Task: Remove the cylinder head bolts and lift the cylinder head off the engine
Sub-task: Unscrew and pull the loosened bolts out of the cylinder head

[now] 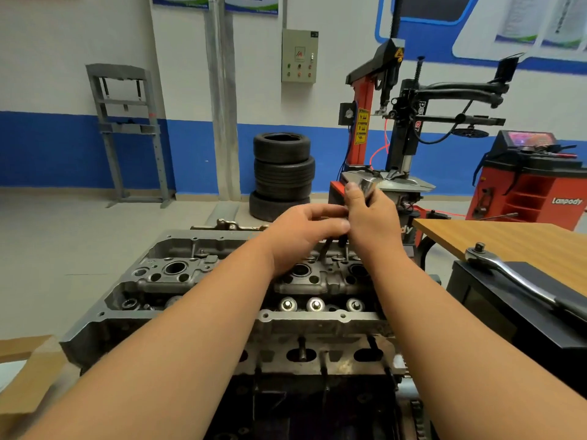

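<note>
The grey cylinder head sits on the engine in front of me, its top open with valve parts showing. Both arms reach over it to its far side. My right hand grips a shiny metal socket, whose top sticks up above the fingers. My left hand is beside it, fingers curled and touching the right hand, pinching a dark shaft below the socket. That shaft runs down toward the head. Whether a bolt hangs on it is hidden by the hands.
A chrome ratchet wrench lies on a black box at the right, beside a wooden table. Cardboard is at the lower left. Stacked tyres, a tyre changer and a red balancer stand behind.
</note>
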